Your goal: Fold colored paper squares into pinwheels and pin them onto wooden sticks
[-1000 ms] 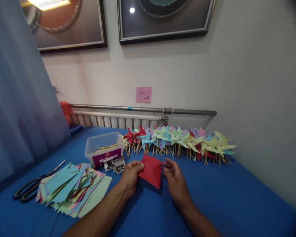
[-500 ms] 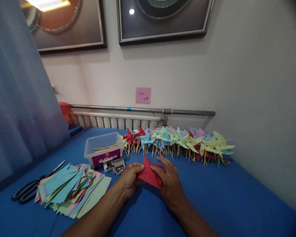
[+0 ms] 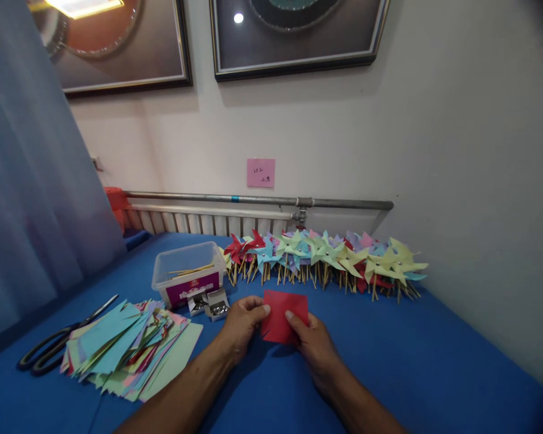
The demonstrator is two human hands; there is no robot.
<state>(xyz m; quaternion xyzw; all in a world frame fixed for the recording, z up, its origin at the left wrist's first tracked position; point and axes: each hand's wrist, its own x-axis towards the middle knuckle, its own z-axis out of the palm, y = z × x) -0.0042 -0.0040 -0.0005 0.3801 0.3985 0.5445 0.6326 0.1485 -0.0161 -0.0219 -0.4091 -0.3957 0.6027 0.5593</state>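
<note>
A square sheet of red paper (image 3: 278, 328) is held up above the blue table, with a short slit showing near its lower left corner. My left hand (image 3: 244, 322) pinches its left edge between thumb and fingers. On the right side, my right hand (image 3: 314, 343) grips the sheet, thumb lying across its front and fingers hidden behind. Just left of my left hand stand two small open boxes of metal fasteners (image 3: 218, 308). Beyond the hands lies a long row of finished paper pinwheels (image 3: 328, 253) on wooden sticks.
A clear plastic tub (image 3: 187, 262) with several thin sticks stands behind the small boxes. At the left, a pile of coloured paper sheets (image 3: 131, 349) lies beside black-handled scissors (image 3: 63, 340). A blue curtain (image 3: 40, 181) hangs at the left; a metal pipe (image 3: 199, 197) runs along the wall.
The red paper, bent with a raised point before, is now opened flat as a square. My right hand has moved from its upper right part to grip its right side.
</note>
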